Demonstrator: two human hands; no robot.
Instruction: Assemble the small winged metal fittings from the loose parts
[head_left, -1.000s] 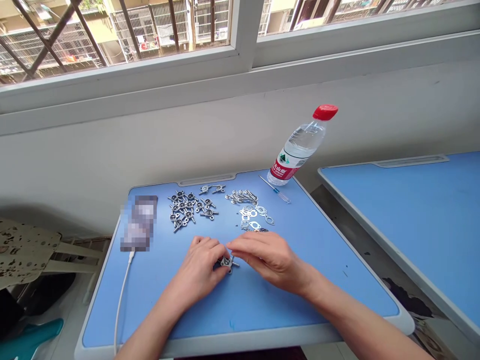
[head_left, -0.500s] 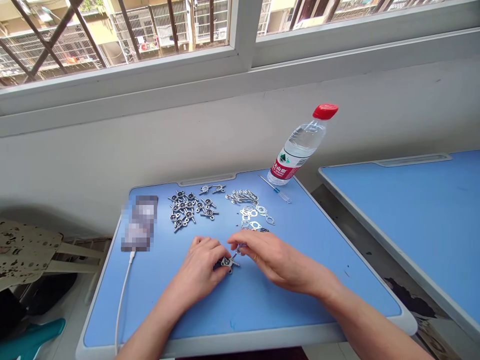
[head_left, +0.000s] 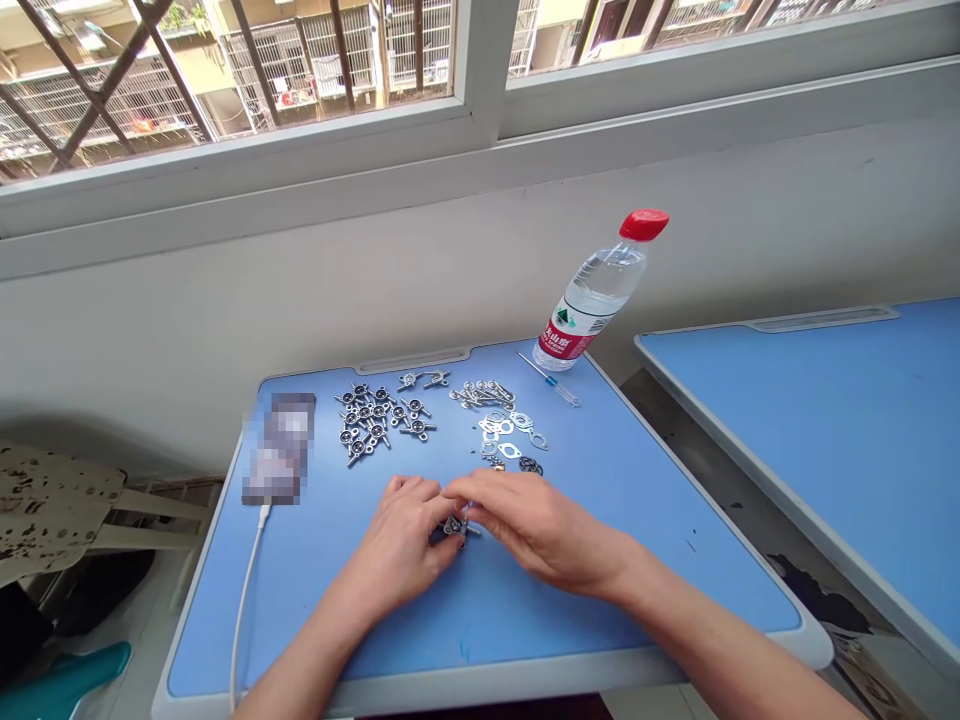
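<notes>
My left hand (head_left: 409, 535) rests on the desk, closed on a small metal valve body (head_left: 454, 527) with pipe stubs, which it holds between thumb and fingers. From the right, my right hand (head_left: 536, 525) reaches over the same metal part, its thumb and fingertips pinched together just above it. Whatever those fingertips hold is mostly hidden behind them. Beyond my hands are several similar metal bodies (head_left: 367, 415), a pile of small metal levers (head_left: 484, 394), flat metal gasket-like plates (head_left: 510, 450) and a heap of black rings (head_left: 531, 466).
A water bottle (head_left: 592, 305) with a red cap stands at the desk's back right, beside a blue-and-clear pen (head_left: 551, 380). At left lies a blurred phone (head_left: 281, 450) with a white cable (head_left: 247, 590). Another blue desk (head_left: 825, 400) stands to the right.
My right hand has shifted slightly left, its fingertips now over the metal valve body. More of the black rings shows behind it. The left hand keeps its hold.
</notes>
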